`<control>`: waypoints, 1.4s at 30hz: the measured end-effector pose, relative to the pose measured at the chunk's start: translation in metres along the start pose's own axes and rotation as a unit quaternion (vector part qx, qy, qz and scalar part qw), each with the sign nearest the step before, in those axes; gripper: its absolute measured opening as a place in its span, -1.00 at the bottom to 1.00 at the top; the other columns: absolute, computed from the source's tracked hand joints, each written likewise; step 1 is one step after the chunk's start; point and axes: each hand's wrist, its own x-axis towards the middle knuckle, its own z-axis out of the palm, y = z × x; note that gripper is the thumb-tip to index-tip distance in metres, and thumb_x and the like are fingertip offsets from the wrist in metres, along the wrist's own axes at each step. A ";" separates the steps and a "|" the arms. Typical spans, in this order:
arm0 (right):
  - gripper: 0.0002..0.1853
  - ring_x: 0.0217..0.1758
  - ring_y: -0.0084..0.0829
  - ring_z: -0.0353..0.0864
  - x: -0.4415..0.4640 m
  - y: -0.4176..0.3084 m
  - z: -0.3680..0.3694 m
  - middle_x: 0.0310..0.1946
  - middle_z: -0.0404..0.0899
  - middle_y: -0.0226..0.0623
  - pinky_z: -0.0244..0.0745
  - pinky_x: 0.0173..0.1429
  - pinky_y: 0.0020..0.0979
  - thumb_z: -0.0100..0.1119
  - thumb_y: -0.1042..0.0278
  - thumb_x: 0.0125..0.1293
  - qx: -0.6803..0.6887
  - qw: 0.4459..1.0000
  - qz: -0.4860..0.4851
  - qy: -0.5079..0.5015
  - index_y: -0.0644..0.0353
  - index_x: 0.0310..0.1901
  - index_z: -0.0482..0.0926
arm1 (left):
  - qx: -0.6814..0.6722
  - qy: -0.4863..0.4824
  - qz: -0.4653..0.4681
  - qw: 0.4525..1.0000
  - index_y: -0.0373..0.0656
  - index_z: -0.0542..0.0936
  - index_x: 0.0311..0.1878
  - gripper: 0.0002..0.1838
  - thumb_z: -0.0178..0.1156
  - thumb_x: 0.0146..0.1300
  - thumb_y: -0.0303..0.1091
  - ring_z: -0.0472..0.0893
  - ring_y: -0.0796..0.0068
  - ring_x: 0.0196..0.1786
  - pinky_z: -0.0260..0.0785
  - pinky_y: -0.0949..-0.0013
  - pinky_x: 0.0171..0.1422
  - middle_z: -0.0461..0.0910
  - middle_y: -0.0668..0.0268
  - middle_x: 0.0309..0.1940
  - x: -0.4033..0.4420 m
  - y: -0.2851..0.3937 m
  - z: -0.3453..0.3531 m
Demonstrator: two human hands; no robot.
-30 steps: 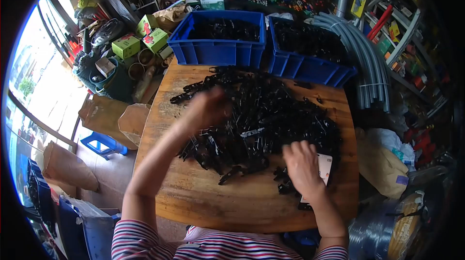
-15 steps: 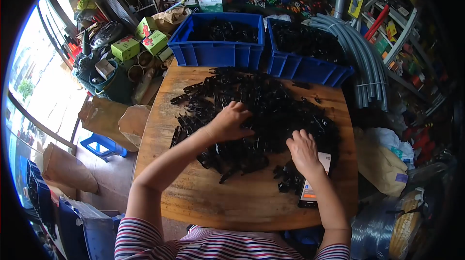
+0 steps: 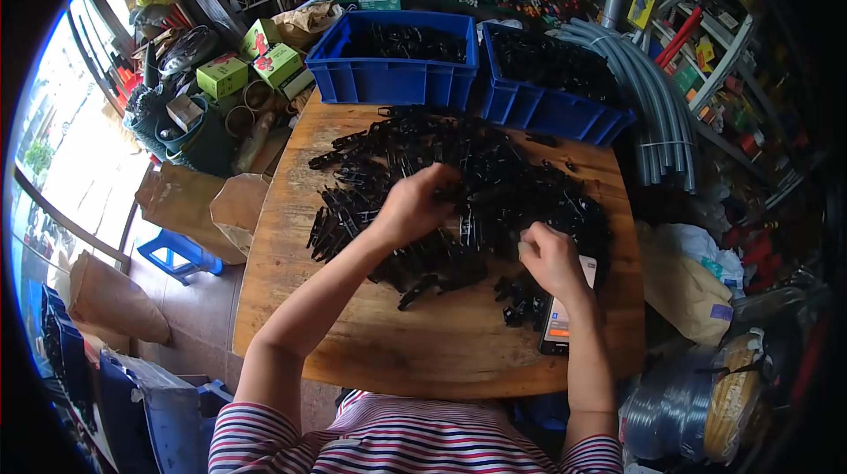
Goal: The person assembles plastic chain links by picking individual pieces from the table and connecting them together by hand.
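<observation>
A wide pile of small black plastic clip-like parts (image 3: 494,169) covers the middle of the wooden table (image 3: 371,346). My left hand (image 3: 416,205) reaches into the left-centre of this pile, its fingers blurred by motion and partly lost against the black parts. At the pile's right front edge is my right hand (image 3: 552,260), closed with its fingers curled in; whatever they hold is hidden. A smartphone (image 3: 558,329) with a lit screen lies partly beneath my right wrist. Beside the phone sits a small cluster of black parts (image 3: 522,302).
Two blue crates, one on the left (image 3: 393,81) and one on the right (image 3: 556,116), hold more black parts at the table's far edge. Grey pipes (image 3: 648,94) curve down at the right. Cardboard boxes (image 3: 190,214) and a blue stool (image 3: 179,255) stand left of the table.
My left hand's fingers, spread over the pile before, have moved slightly and are now blurred. My right hand has curled its fingers in more tightly. The whole view has shifted a little.
</observation>
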 end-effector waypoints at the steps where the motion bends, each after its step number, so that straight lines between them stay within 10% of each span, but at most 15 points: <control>1: -0.91 -0.43 -0.33 0.62 -0.001 -0.005 -0.002 -0.43 0.60 -0.12 0.47 -0.34 -0.39 0.17 0.57 0.08 0.046 0.998 0.030 0.007 0.34 -0.42 0.45 | -0.127 -0.080 -0.135 0.979 -0.20 0.45 -0.07 -0.65 0.21 0.03 -0.62 0.65 0.44 -0.15 0.54 0.37 -0.11 0.57 0.31 -0.28 -0.003 0.010 -0.019; 6: -0.87 -0.47 -0.76 0.42 -0.004 -0.031 0.029 -0.60 0.46 -0.52 0.36 -0.39 -0.61 0.22 0.62 0.00 0.280 0.958 0.052 0.011 0.26 -0.46 0.44 | -0.449 -0.065 -0.213 0.865 -0.18 0.39 -0.23 -0.76 0.23 0.11 -0.60 0.67 0.32 -0.24 0.58 0.37 -0.16 0.54 0.28 -0.32 -0.046 0.016 -0.022; 9: -0.84 -0.33 -0.73 0.50 0.000 -0.060 0.043 -0.37 0.51 -0.51 0.46 -0.23 -0.60 0.18 0.68 0.07 0.454 0.886 0.095 -0.020 0.27 -0.30 0.50 | -0.402 -0.080 -0.183 0.893 -0.18 0.49 0.00 -0.68 0.23 0.16 -0.59 0.56 0.57 -0.10 0.44 0.49 0.01 0.56 0.35 -0.24 -0.065 0.016 -0.014; 19: -0.80 -0.24 -0.58 0.51 -0.004 -0.063 0.049 -0.26 0.50 -0.35 0.42 -0.17 -0.58 0.15 0.67 0.18 0.254 0.963 -0.012 0.087 0.38 -0.14 0.54 | -0.261 -0.131 -0.206 0.934 -0.25 0.49 0.03 -0.67 0.23 0.22 -0.39 0.48 0.63 -0.07 0.37 0.49 0.04 0.58 0.32 -0.13 -0.077 0.012 -0.008; 26: -0.79 -0.28 -0.34 0.61 -0.011 -0.069 0.051 -0.28 0.59 -0.22 0.48 -0.18 -0.47 0.15 0.66 0.19 0.186 0.979 -0.018 0.082 0.37 -0.12 0.56 | 0.114 -0.012 -0.064 0.991 -0.23 0.55 -0.46 -0.64 0.33 0.04 -0.08 0.56 -0.02 -0.46 0.41 0.15 -0.39 0.54 0.08 -0.61 -0.080 0.020 -0.003; 42: -0.81 -0.22 -0.50 0.63 -0.013 -0.071 0.061 -0.27 0.62 -0.25 0.54 -0.11 -0.54 0.25 0.67 0.13 0.301 0.953 -0.030 0.031 0.40 -0.18 0.57 | 0.187 -0.043 -0.016 0.981 -0.17 0.50 -0.50 -0.67 0.35 -0.03 -0.11 0.59 0.10 -0.46 0.40 0.17 -0.41 0.54 0.19 -0.59 -0.085 0.015 -0.002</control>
